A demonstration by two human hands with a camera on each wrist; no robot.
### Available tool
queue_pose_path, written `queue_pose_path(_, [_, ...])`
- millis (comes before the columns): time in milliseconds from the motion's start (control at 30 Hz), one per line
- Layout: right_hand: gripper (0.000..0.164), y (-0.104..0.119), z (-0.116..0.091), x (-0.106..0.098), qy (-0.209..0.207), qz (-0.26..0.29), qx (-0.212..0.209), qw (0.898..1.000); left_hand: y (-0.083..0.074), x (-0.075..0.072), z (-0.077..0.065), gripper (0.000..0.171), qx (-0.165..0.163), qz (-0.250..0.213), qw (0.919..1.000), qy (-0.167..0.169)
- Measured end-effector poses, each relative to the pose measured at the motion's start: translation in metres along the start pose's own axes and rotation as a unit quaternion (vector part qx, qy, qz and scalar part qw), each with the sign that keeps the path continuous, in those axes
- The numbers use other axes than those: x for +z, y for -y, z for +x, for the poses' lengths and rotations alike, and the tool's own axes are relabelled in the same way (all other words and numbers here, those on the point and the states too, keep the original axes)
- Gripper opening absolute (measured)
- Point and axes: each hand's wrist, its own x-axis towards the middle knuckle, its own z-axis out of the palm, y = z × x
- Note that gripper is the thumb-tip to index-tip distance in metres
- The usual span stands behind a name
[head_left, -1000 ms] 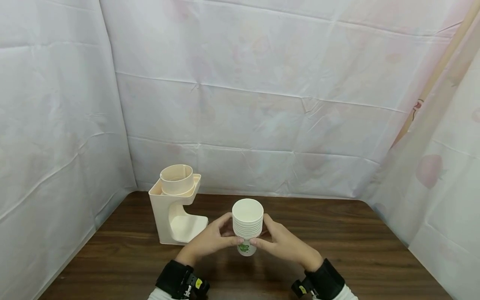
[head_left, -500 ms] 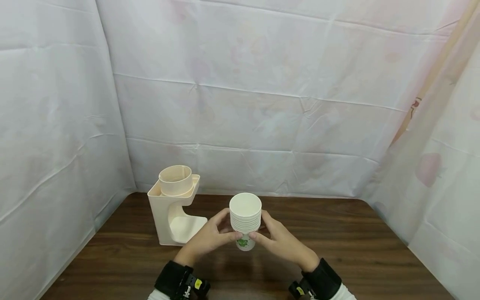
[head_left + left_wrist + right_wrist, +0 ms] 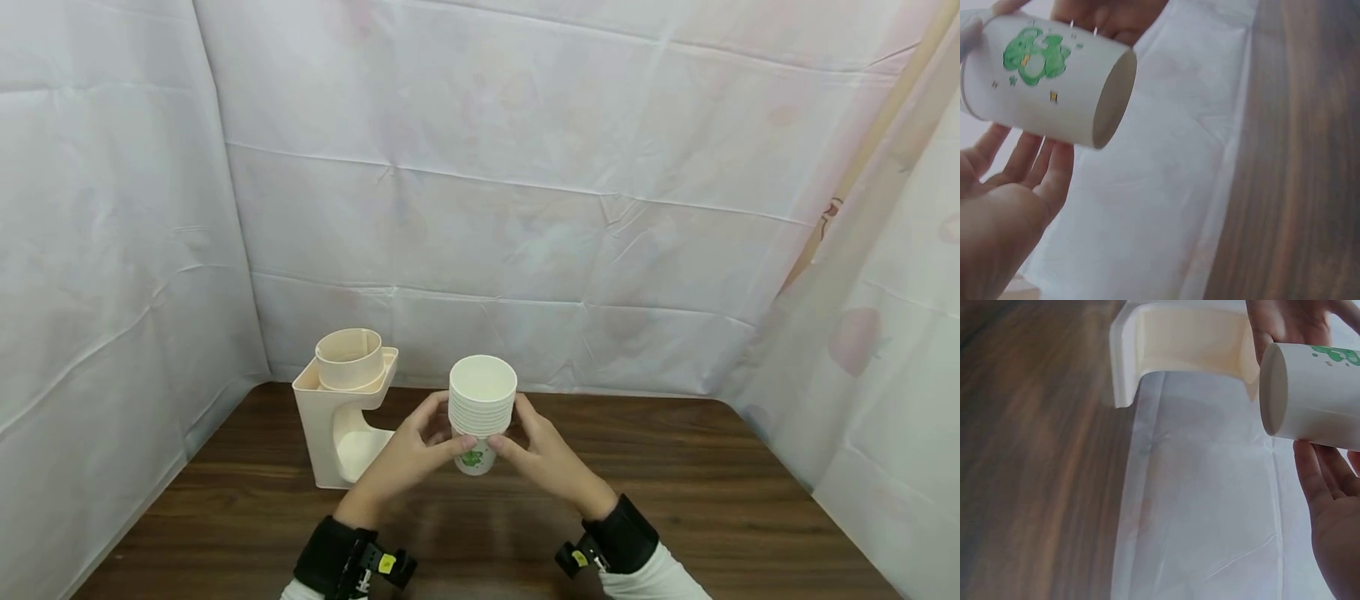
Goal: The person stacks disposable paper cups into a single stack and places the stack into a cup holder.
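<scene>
A stack of white paper cups (image 3: 482,396), nested with rims up, is held between both hands in the head view. The left hand (image 3: 408,454) grips its left side and the right hand (image 3: 551,458) its right side, thumbs on the near face. In the left wrist view the lowest paper cup (image 3: 1054,81) shows a green cartoon print and its bottom edge, off the table. The right wrist view catches the same cup (image 3: 1310,394) with fingers (image 3: 1313,469) along its side. Left of the hands stands a cream-coloured holder (image 3: 318,437) with a round ring (image 3: 348,360) on top.
The dark wooden table (image 3: 675,500) extends on both sides of the hands. White cloth (image 3: 487,208) hangs behind it and along the left and right. The left forearm overlaps part of the holder's base (image 3: 360,450) in the head view.
Both hands have raised the cup stack and carried it slightly left and farther from the body. The cream holder stays in its place.
</scene>
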Motion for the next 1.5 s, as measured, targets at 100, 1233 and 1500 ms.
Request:
queue_pose_path(100, [0.065, 0.002, 0.011, 0.000, -0.004, 0.012, -0.009, 1.000, -0.008, -0.003, -0.001, 0.060, 0.012, 0.015, 0.9994, -0.028])
queue_pose_path(1233, [0.068, 0.033, 0.101, 0.020, -0.003, 0.042, -0.014, 0.999, -0.053, -0.045, -0.003, 0.060, 0.046, 0.024, 0.9842, -0.169])
queue_pose_path(1500, [0.066, 0.041, 0.127, 0.021, 0.012, 0.045, -0.006, 0.999, -0.063, -0.064, 0.004, 0.061, 0.057, 0.040, 0.9786, -0.193])
